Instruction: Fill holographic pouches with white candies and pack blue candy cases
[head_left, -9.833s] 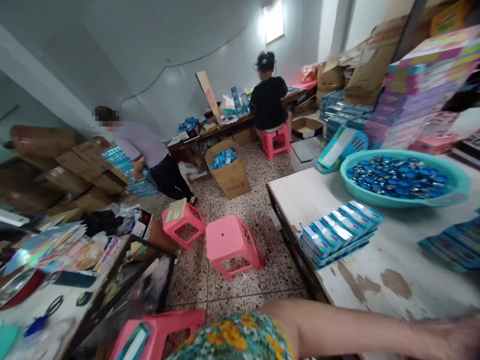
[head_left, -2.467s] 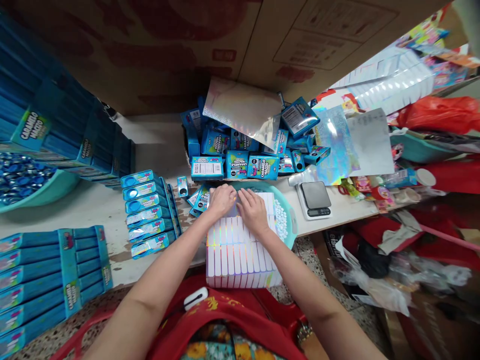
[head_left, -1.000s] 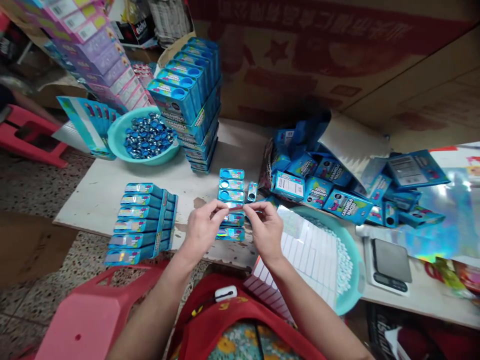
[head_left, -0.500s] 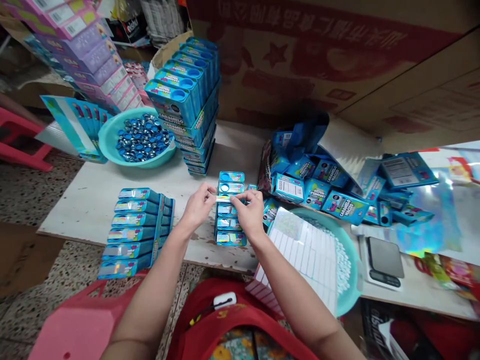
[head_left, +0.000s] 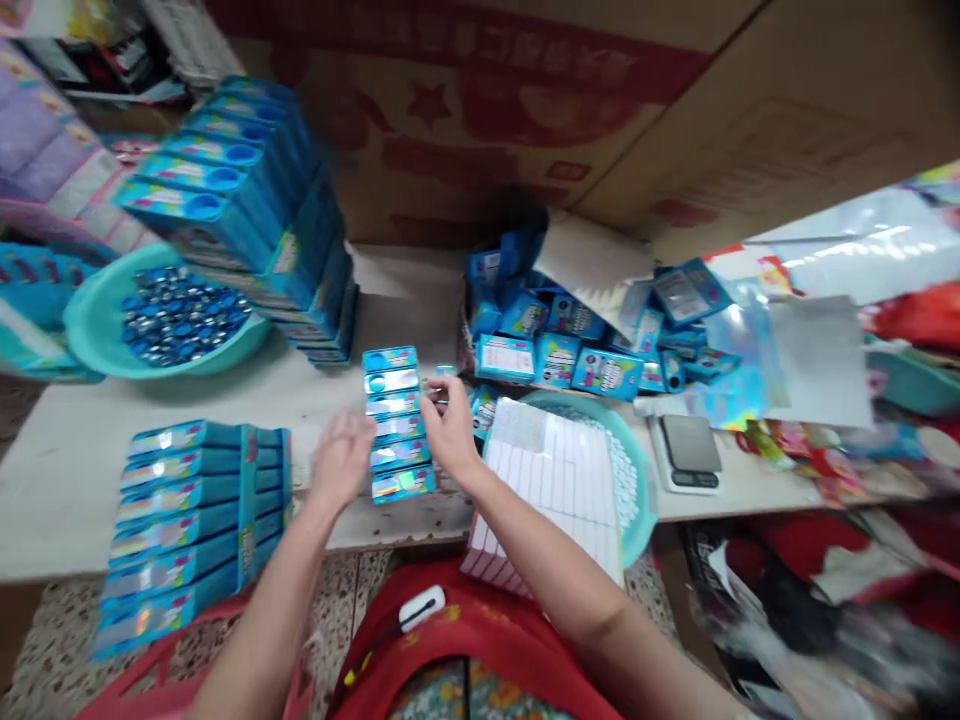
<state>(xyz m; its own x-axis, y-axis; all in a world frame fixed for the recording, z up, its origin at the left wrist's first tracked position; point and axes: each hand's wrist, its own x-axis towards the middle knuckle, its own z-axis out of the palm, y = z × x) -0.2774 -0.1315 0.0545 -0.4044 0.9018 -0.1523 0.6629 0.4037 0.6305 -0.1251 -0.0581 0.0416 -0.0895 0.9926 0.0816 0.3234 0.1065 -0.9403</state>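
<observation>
A row of small blue candy boxes (head_left: 397, 452) with shiny strips on top lies on the white table between my hands. The second box from the far end shows a round blue opening. At the row's left side is my left hand (head_left: 345, 458), its fingers smeared by motion. My right hand (head_left: 450, 428) is at the row's right edge, fingers curled in a pinch; whatever is between them is too small to make out. Just beyond that hand a small blue piece (head_left: 445, 371) shows. Under my right forearm sits a stack of white-labelled sheets (head_left: 551, 480).
A teal basin (head_left: 90, 325) of metallic blue-and-silver pieces and a tall stack of blue boxes (head_left: 262, 230) stand at left. More boxes (head_left: 180, 520) stand at the near left. Flattened blue boxes (head_left: 555, 340), a second basin (head_left: 646, 500) and a scale (head_left: 688, 450) are right.
The view has swung to the right. My hands, together over the row with a shiny strip, are now apart; the strip lies on a box, and my left hand has moved to the row's side.
</observation>
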